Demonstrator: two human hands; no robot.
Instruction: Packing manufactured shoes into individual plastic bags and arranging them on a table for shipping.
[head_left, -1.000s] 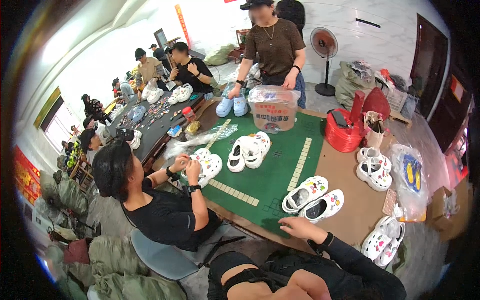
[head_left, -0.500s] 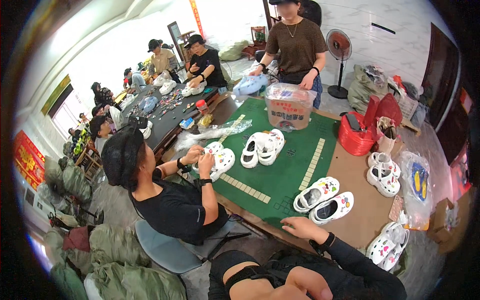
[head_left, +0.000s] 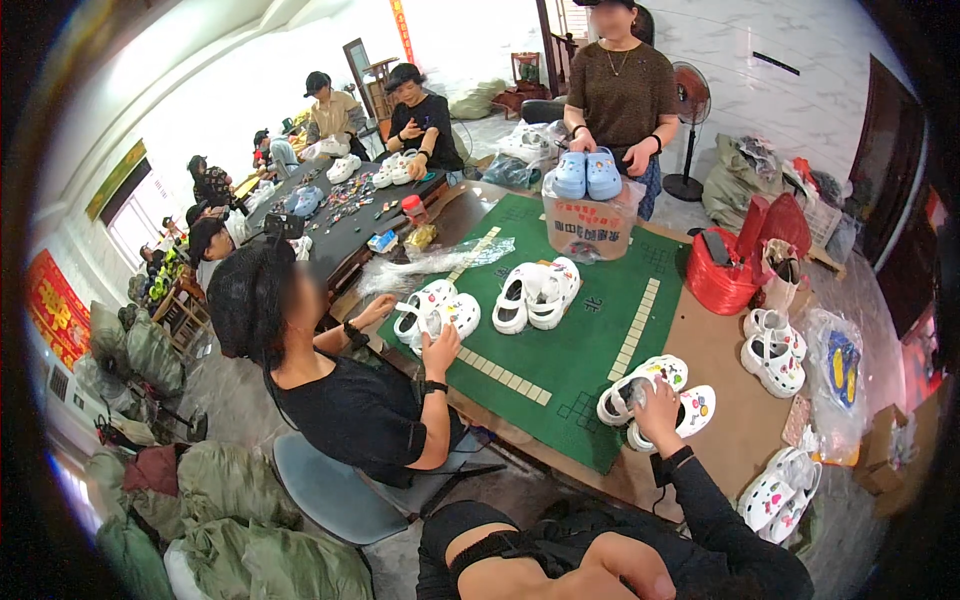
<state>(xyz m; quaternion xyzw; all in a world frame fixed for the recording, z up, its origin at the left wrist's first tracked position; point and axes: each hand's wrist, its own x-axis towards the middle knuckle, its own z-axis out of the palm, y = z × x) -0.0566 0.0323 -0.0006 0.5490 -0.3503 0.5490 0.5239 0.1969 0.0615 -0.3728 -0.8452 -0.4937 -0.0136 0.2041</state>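
Observation:
A pair of white clogs with colourful charms (head_left: 697, 412) stands at the near edge of the table. My right hand (head_left: 657, 414), black band at the wrist, reaches over this pair. Its fingers curl down at the left clog's opening, where grey stuffing shows; the fingertips are partly hidden. At the lower edge my left hand (head_left: 632, 562) is partly cut off, and its fingers cannot be made out. Another white pair (head_left: 783, 492) stands to the right of my right forearm, and a further white pair (head_left: 772, 352) lies beyond it.
A seated person (head_left: 345, 400) at left handles white clogs (head_left: 437, 316); white clogs (head_left: 538, 294) stand mid-table on a green mat (head_left: 530, 352) with rows of tiles. Across, a standing person (head_left: 622, 100) holds blue clogs (head_left: 587, 174) over a clear plastic bin (head_left: 592, 225). A red basket (head_left: 718, 278) sits at right.
My right hand has moved from the table edge up onto the charm-covered clogs. The standing person has brought the blue clogs over the bin. The seated person's hands have spread apart.

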